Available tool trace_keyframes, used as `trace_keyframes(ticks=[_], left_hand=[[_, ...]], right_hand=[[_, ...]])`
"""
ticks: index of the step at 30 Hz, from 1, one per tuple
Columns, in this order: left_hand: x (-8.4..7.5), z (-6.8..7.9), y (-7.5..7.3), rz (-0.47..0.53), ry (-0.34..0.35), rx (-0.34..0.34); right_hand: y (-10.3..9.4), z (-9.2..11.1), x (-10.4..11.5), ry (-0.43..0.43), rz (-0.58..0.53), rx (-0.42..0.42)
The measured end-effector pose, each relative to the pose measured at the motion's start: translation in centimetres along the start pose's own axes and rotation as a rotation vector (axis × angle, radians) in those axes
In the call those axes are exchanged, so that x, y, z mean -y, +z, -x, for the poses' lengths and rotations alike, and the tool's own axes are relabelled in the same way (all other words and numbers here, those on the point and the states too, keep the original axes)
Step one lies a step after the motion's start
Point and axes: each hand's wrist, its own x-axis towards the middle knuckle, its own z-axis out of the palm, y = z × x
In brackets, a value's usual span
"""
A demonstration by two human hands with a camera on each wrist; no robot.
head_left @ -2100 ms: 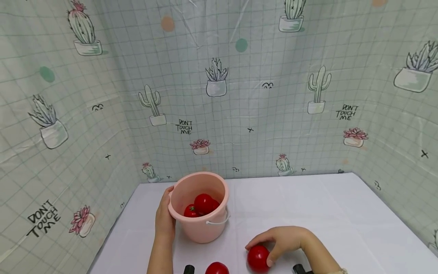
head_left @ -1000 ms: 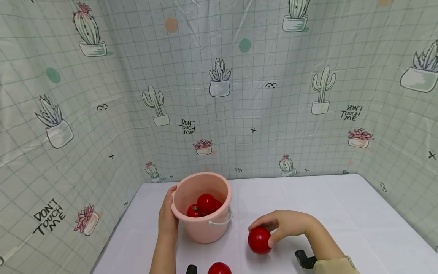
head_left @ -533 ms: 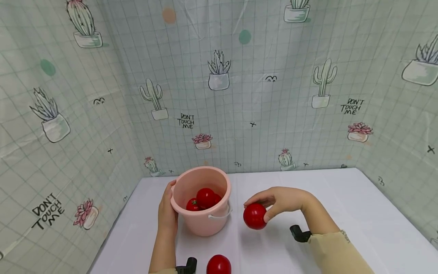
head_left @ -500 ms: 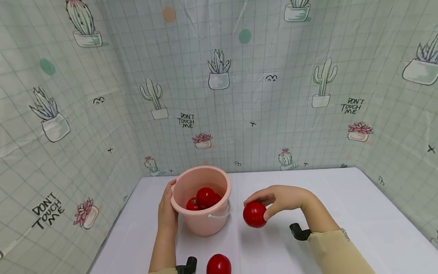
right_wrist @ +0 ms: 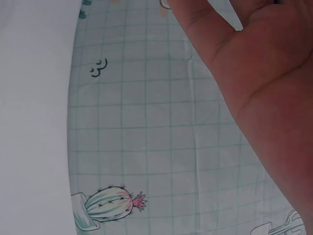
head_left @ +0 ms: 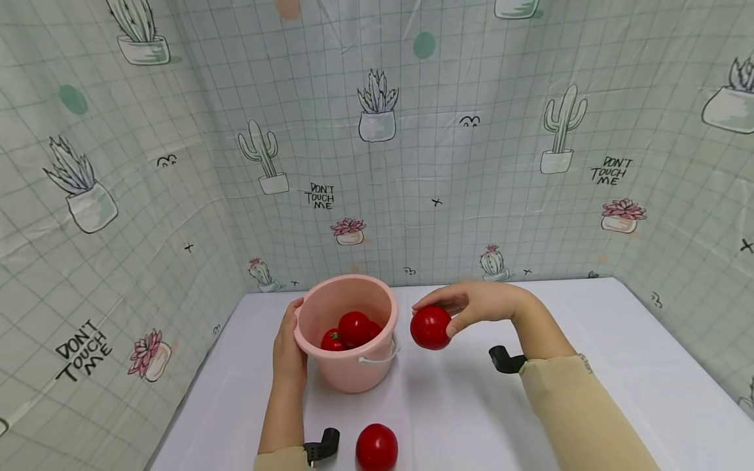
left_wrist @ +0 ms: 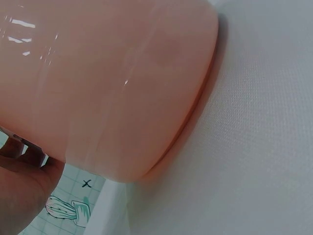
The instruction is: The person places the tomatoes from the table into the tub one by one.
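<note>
A pink bucket [head_left: 353,373] with a white handle stands on the white table in the head view. Several red tomatoes [head_left: 355,328] lie inside it, one showing a green stem. My left hand [head_left: 288,347] holds the bucket's left side near the rim; the left wrist view has the bucket's wall [left_wrist: 107,88] filling much of it. To the right of the bucket, my right hand [head_left: 480,304] grips a tomato [head_left: 430,328] between fingers and thumb, raised off the table. In the right wrist view only the palm [right_wrist: 274,93] shows, and the tomato is out of sight.
Another tomato [head_left: 377,448] sits on the table [head_left: 459,425] in front of the bucket, beside the left forearm. Behind and at both sides hangs a cactus-print cloth [head_left: 436,163]. Black wrist mounts [head_left: 505,359] stick out from both sleeves.
My right hand has lifted the tomato off the table and carried it up and slightly left, toward the bucket. The left hand stays on the bucket. The head view has tilted down a little.
</note>
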Motion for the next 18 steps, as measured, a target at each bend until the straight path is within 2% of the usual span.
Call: trace_keyframes(ticks=[11,18], left_hand=[[0.1,-0.2,-0.2,0.029,0.01,0.005],[0.1,-0.3,-0.1,0.02,0.011,0.005]], right_hand=[[-1.9,-2.6,2.8,0.001,-0.033,0.037],[-2.5,-4.7,4.6,0.015,0.001,0.07]])
